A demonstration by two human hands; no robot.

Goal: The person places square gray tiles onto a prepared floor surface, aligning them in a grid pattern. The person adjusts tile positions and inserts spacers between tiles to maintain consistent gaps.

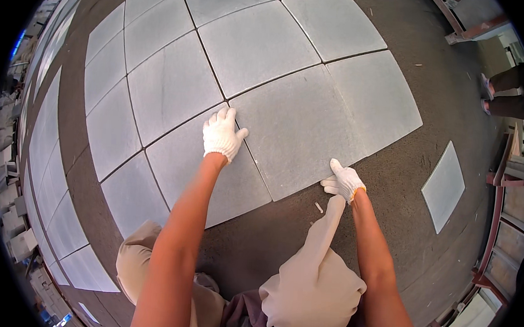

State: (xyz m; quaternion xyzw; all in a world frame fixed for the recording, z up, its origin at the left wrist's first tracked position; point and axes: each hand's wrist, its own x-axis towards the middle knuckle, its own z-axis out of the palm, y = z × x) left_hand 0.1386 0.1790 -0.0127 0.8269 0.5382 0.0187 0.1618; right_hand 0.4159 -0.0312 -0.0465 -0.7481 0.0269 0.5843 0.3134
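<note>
Showing a matte, faintly marked face, a pale grey, square, stone-like tile (293,135) lies on the brown floor (395,229), third from left of four in the nearest row. Two white-knit-gloved hands reach to it: the left hand (222,135) straddles its left seam, grip loosely spread, holding nothing; the right hand (344,182) bends at its near edge, whether gripping I cannot tell. One loose grey four-sided tile (444,188) lies apart, right
</note>
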